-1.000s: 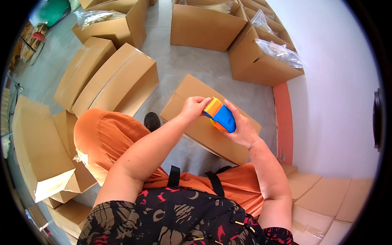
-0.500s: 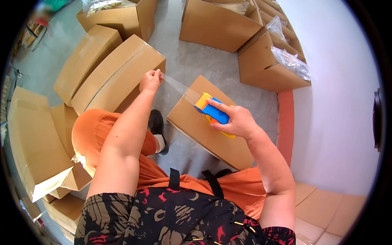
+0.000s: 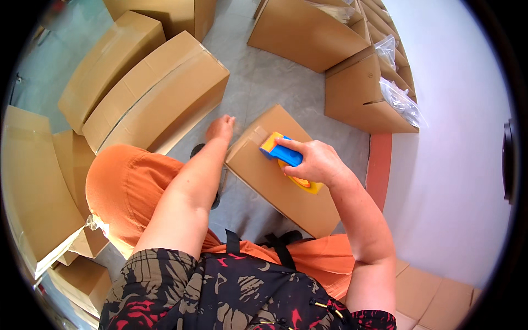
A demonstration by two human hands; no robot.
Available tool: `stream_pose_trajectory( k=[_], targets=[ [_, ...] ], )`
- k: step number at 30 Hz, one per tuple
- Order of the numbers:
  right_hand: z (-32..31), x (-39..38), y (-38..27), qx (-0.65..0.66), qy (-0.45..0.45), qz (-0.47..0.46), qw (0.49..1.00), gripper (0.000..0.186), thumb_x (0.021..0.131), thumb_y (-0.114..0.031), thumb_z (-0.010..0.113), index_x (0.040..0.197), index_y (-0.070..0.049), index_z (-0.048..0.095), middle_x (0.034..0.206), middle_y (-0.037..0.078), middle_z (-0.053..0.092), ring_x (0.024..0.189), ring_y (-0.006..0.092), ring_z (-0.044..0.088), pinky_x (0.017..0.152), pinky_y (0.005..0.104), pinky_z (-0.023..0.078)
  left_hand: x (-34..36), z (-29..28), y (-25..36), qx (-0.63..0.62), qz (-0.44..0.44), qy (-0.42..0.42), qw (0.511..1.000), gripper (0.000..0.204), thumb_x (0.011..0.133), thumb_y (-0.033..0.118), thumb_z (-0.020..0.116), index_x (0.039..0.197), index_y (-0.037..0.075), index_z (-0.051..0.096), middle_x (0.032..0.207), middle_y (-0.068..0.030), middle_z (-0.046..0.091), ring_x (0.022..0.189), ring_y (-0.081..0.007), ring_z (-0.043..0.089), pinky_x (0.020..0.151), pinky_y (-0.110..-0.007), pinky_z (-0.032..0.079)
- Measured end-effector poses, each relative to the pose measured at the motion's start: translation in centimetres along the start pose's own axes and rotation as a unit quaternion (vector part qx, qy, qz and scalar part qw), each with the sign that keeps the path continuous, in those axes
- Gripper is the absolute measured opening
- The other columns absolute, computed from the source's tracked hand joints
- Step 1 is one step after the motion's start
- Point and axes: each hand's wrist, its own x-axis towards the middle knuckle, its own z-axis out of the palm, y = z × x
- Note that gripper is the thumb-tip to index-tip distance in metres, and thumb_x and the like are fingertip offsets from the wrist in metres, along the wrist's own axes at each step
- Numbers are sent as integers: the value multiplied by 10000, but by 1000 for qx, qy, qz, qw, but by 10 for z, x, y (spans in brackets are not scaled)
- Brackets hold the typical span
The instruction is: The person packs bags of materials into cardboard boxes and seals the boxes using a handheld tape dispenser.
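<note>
A tape dispenser (image 3: 287,154), blue and yellow, rests on top of a closed cardboard box (image 3: 268,177) between my legs. My right hand (image 3: 320,161) is wrapped around the dispenser, its index finger stretched over the top. My left hand (image 3: 220,128) is pinched closed just beyond the box's left end. Clear tape runs faintly from its fingertips toward the dispenser; most of the strip is hard to see.
Two long closed boxes (image 3: 165,91) lie to the left. An open box (image 3: 47,187) stands at the far left. Open boxes (image 3: 349,99) with plastic bags line the right back, along a white wall (image 3: 451,154). My orange-trousered left knee (image 3: 129,184) is beside my left arm.
My left hand has come down and to the right, closer to the box's end, and the stretch of tape is shorter. The dispenser has shifted only slightly.
</note>
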Motion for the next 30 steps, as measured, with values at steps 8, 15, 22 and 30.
stream_pose_trajectory(
  k=[8,15,22,30],
  targets=[
    [-1,3,-3,0,-8,23,1000,667,745,-356,679,1403,-331,577,1022,169,715,984,343,682,913,417,525,20,48,-13,-15,-5,-154,988,505,955,514,567,1324,178,643,1364,-116,614,1236,-294,596,1028,-418,465],
    [1,3,4,14,-14,43,999,662,740,-346,680,1395,-332,588,1042,172,715,998,344,682,925,410,526,-11,32,15,-217,19,-240,946,753,958,654,495,1436,74,534,1458,-152,530,1284,-258,547,1078,-382,426],
    [3,11,12,10,50,-10,999,671,719,-321,701,1382,-342,602,918,179,713,872,344,692,850,412,544,-40,-36,70,-288,-29,-423,859,833,940,766,398,1422,105,551,1354,-76,612,1197,-180,590,1015,-361,470],
    [-1,24,12,14,29,-42,999,658,707,-337,701,1360,-300,629,1034,152,725,1016,318,679,926,400,526,-71,-44,87,-9,171,-127,977,820,947,699,428,1525,118,397,1416,-195,565,1345,-343,500,1095,-417,398]
  ],
)
